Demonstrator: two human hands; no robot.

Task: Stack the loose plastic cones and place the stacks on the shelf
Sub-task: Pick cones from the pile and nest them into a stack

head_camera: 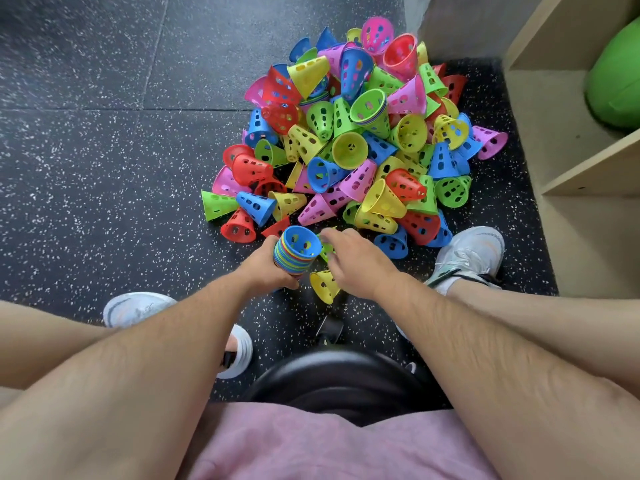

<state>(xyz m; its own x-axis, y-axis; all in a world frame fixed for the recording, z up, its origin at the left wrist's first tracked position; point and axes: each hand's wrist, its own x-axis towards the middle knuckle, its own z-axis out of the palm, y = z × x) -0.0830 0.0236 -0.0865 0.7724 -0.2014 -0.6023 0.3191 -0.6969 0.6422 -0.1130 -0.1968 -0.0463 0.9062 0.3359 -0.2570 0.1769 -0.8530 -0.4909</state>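
Over speckled black rubber floor (104, 150), sitting low and leaning forward. Gripping a nested stack of cones (297, 252), blue one topmost, with the left hand (266, 268) curled round its side, just off the near edge of the loose pile (349, 133). Reaching with the right hand (356, 261), fingers bent down over a green cone (326, 250) touching the stack; not managing to tell whether pinching it. Possibly risking a crooked nesting and a toppling stack by pushing it in tilted, or knocking the yellow cone (323, 285) underneath away. Heading eventually for the shelf (571, 174) along the floor's right edge.
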